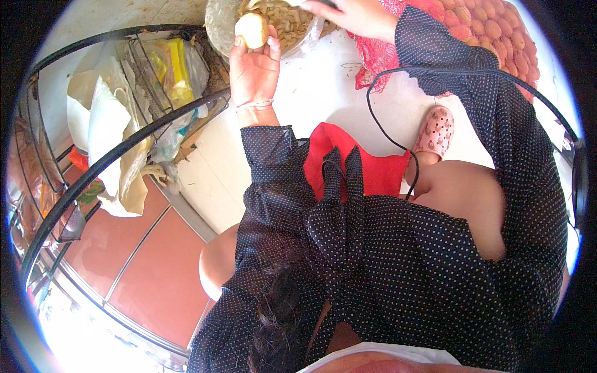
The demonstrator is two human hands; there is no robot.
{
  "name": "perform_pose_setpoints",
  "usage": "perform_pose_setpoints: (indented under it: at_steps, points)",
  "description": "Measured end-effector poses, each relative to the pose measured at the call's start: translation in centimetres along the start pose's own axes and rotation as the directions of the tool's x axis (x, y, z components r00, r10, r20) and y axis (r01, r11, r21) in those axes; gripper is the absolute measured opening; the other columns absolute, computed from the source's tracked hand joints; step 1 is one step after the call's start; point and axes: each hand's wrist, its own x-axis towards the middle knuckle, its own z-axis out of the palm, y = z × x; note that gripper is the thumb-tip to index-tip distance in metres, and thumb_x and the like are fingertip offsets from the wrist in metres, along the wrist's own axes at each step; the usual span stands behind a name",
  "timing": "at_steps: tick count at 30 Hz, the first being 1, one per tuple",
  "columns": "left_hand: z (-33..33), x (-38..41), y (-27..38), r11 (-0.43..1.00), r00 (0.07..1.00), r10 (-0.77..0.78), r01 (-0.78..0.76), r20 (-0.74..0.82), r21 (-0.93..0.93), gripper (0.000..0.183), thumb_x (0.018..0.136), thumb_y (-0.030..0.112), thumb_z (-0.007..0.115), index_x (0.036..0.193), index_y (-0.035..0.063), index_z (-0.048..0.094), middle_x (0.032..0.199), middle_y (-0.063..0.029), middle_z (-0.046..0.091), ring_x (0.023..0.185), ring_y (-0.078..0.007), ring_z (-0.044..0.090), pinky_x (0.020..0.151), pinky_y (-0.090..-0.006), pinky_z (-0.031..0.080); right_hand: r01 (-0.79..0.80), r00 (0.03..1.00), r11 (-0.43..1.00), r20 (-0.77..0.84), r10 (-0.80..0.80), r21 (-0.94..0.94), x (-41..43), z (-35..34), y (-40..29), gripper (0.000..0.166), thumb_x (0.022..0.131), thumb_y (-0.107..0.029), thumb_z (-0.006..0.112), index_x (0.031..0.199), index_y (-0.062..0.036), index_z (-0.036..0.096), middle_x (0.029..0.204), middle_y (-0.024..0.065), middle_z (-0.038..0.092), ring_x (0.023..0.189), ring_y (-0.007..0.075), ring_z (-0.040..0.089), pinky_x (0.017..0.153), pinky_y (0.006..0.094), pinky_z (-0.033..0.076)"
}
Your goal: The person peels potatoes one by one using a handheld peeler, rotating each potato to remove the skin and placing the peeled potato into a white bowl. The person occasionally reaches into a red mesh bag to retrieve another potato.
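Note:
My left hand [254,70] grips a pale yellow, peeled potato [252,31] by its lower side, with the palm turned up. It is raised over the near left rim of a round container [218,28] lined with clear plastic. Brown and pale peelings [287,25] fill much of what shows inside that container. At the top edge of the picture my right hand [352,16] reaches over the container's right side. Its fingers close around a dark-handled tool [330,3], mostly cut off by the frame, so its exact kind cannot be told.
A red mesh sack [489,28] of potatoes lies at the upper right. On the left, a black metal rack [135,126] holds paper and plastic bags [107,135]. Red-brown panels [158,275] stand below it. A black cord [387,130] hangs before my right leg.

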Motion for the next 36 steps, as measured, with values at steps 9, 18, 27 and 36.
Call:
perform_pose_setpoints:
  at_steps: [9, 18, 27, 36]
  points:
    - [0.4, 0.3, -0.5, 0.998, 1.0, 0.029, -0.029, -0.005, 0.057, 0.054, 0.093, 0.017, 0.072, 0.141, 0.0014, 0.052, 0.14, -0.0189, 0.058, 0.127, -0.0343, 0.056, 0.103, -0.0422, 0.054, 0.223, 0.963, 0.975, -0.155, -0.22, 0.002, 0.6, 2.3, -1.9, 0.032, 0.102, -0.033, 0.061, 0.115, -0.0038, 0.066, 0.092, 0.0228, 0.071, 0.085, 0.0431, 0.07, 0.074, 0.0491, 0.055]
    - [0.5, -0.3, -0.2, 0.99, 0.999, -0.015, 0.021, 0.039, -0.14, 0.053, 0.096, 0.017, 0.07, 0.141, -0.0004, 0.05, 0.139, -0.0187, 0.057, 0.129, -0.0356, 0.056, 0.107, -0.0446, 0.055, -0.142, 0.989, 0.977, 0.059, 0.134, 0.159, 0.2, 0.4, -4.1, 0.03, 0.105, -0.032, 0.056, 0.112, -0.0041, 0.064, 0.09, 0.0244, 0.07, 0.084, 0.0422, 0.071, 0.074, 0.049, 0.055]
    - [0.3, 0.9, -1.8, 0.967, 0.991, -0.045, 0.012, -0.126, -0.253, 0.052, 0.095, 0.025, 0.074, 0.138, 0.0035, 0.053, 0.137, -0.0127, 0.059, 0.125, -0.0281, 0.056, 0.104, -0.0434, 0.055, 0.077, 0.997, 0.996, -0.005, -0.077, -0.049, -1.1, 2.4, -3.0, 0.031, 0.103, -0.04, 0.056, 0.113, -0.0115, 0.06, 0.09, 0.0211, 0.07, 0.084, 0.0442, 0.069, 0.07, 0.0541, 0.053]
    - [1.1, 0.3, -1.7, 0.783, 0.979, -0.195, 0.118, -0.061, -0.61, 0.056, 0.087, 0.015, 0.077, 0.134, -0.0028, 0.053, 0.128, -0.0208, 0.059, 0.117, -0.0343, 0.058, 0.098, -0.0452, 0.055, -0.004, 0.995, 1.0, -0.102, 0.006, 0.021, -0.4, 1.8, -0.3, 0.035, 0.103, -0.035, 0.058, 0.119, -0.0046, 0.064, 0.099, 0.0258, 0.071, 0.093, 0.0457, 0.069, 0.078, 0.051, 0.055]
